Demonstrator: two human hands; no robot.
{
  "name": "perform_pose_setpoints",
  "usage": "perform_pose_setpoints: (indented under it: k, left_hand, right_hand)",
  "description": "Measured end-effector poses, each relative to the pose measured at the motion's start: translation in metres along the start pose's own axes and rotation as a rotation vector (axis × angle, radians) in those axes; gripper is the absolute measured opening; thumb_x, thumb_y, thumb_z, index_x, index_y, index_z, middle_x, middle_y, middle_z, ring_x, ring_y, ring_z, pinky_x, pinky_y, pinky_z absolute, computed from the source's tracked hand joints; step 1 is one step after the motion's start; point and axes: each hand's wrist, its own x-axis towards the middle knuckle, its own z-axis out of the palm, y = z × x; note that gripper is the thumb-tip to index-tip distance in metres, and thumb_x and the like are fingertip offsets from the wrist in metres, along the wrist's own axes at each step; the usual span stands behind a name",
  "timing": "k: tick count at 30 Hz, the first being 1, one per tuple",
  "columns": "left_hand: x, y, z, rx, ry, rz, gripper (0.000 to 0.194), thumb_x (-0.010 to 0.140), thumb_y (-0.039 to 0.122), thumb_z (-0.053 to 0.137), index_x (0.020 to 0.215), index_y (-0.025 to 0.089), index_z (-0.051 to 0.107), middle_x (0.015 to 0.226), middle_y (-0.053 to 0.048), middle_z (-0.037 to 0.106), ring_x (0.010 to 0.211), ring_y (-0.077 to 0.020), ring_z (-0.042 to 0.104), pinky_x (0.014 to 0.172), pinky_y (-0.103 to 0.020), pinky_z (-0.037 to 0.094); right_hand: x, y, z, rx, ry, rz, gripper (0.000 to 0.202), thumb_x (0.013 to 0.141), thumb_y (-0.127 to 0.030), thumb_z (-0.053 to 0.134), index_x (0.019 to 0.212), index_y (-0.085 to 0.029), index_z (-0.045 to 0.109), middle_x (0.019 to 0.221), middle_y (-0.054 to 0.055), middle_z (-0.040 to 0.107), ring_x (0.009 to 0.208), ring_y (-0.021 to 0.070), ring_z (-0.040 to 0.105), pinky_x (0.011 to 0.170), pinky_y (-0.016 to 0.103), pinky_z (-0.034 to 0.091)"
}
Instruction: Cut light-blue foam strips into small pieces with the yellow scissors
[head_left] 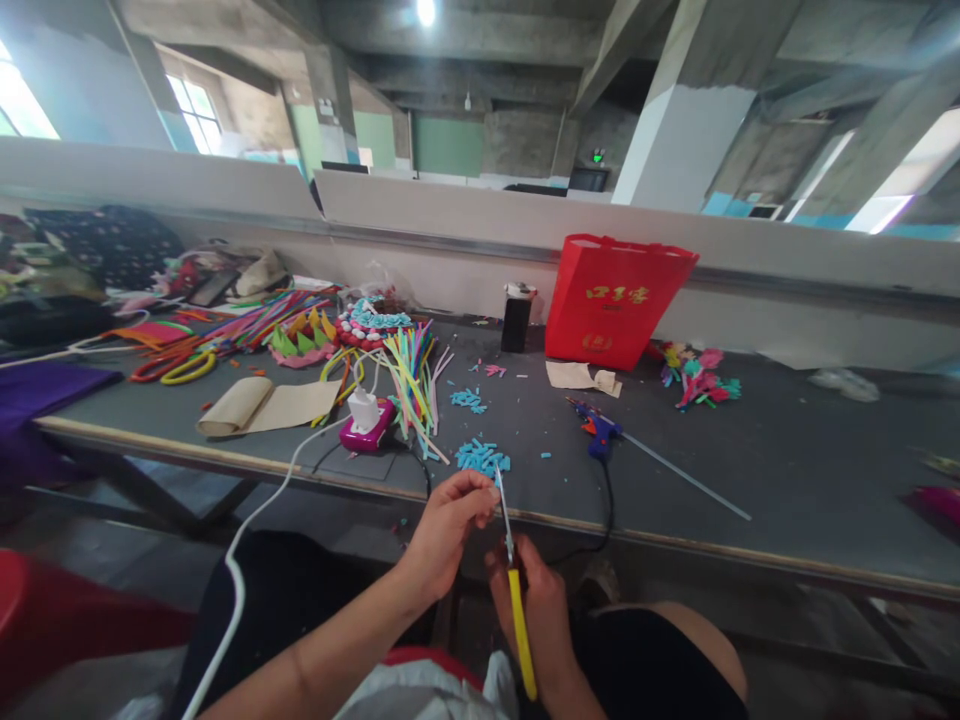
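Observation:
My right hand (536, 590) is closed around a pair of scissors with yellow handles (519, 630), blades pointing up and away from me. My left hand (457, 515) is pinched just left of the blade tips. A bit of blue seems to show between its fingertips and the blades, too small to make out well. Right beyond the blades, a pile of short blue cut pieces (480, 455) lies near the table's front edge. Farther back is a smaller group of blue pieces (468, 400).
On the dark table (675, 430) are a blue glue gun (600, 432) with a long stick, a red bag (615, 305), a black bottle (516, 322), a magenta power strip (367, 425), and bundled coloured strips (412, 370). A white cable (238, 570) hangs at left.

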Motion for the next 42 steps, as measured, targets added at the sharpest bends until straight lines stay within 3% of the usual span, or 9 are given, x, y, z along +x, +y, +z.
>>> perform_pose_setpoints:
  k: [6, 14, 20, 26, 32, 42]
  left_hand:
    - [-0.0012, 0.0022, 0.0007, 0.011, -0.004, 0.0, 0.011, 0.071, 0.02, 0.069, 0.068, 0.016, 0.059, 0.061, 0.004, 0.051, 0.057, -0.0086, 0.043, 0.061, -0.022, 0.034]
    - [-0.0029, -0.0001, 0.0009, -0.033, -0.015, -0.009, 0.011, 0.071, 0.019, 0.069, 0.067, 0.016, 0.059, 0.061, 0.004, 0.051, 0.056, -0.0076, 0.041, 0.06, -0.022, 0.033]
    - [-0.0011, -0.0014, -0.0007, -0.157, -0.064, -0.045, 0.008, 0.073, 0.018, 0.068, 0.07, 0.016, 0.061, 0.06, 0.004, 0.05, 0.054, -0.0075, 0.041, 0.061, -0.022, 0.036]
    - [0.0005, -0.0003, -0.0013, -0.167, -0.028, -0.091, 0.01, 0.071, 0.019, 0.071, 0.07, 0.016, 0.061, 0.057, 0.004, 0.048, 0.054, -0.0076, 0.043, 0.059, -0.021, 0.036]
    - [0.0014, -0.0006, -0.0018, -0.15, -0.032, -0.102, 0.011, 0.07, 0.02, 0.071, 0.069, 0.015, 0.062, 0.06, 0.003, 0.051, 0.055, -0.0075, 0.045, 0.058, -0.02, 0.035]
    - [0.0014, -0.0028, -0.0017, -0.168, -0.044, -0.134, 0.011, 0.07, 0.019, 0.071, 0.066, 0.015, 0.061, 0.057, 0.003, 0.05, 0.053, -0.0071, 0.044, 0.057, -0.02, 0.035]
  right_hand:
    - [-0.001, 0.0007, 0.0021, 0.008, 0.024, 0.0, 0.024, 0.091, -0.036, 0.049, 0.093, -0.018, 0.064, 0.067, 0.001, 0.068, 0.051, 0.0122, 0.06, 0.051, 0.018, 0.045]
    - [-0.0029, 0.0056, 0.0051, -0.037, 0.032, 0.016, 0.029, 0.093, -0.041, 0.047, 0.082, -0.019, 0.062, 0.058, 0.0, 0.064, 0.046, 0.0119, 0.056, 0.046, 0.018, 0.042]
    - [-0.0013, 0.0071, 0.0072, 0.01, 0.006, 0.045, 0.024, 0.092, -0.038, 0.048, 0.087, -0.019, 0.061, 0.072, 0.003, 0.07, 0.06, 0.0145, 0.067, 0.057, 0.019, 0.048]
    - [-0.0008, 0.004, 0.005, 0.078, -0.021, 0.04, 0.024, 0.091, -0.039, 0.049, 0.095, -0.018, 0.061, 0.084, 0.005, 0.073, 0.073, 0.016, 0.071, 0.064, 0.02, 0.052]
    - [-0.0001, 0.0028, 0.0059, 0.086, -0.018, -0.014, 0.021, 0.088, -0.036, 0.053, 0.094, -0.019, 0.062, 0.078, 0.002, 0.072, 0.062, 0.0138, 0.069, 0.058, 0.019, 0.052]
    - [-0.0005, 0.0051, 0.0059, 0.044, -0.009, 0.005, 0.024, 0.09, -0.036, 0.049, 0.091, -0.018, 0.064, 0.076, 0.004, 0.072, 0.063, 0.0159, 0.068, 0.058, 0.021, 0.05]
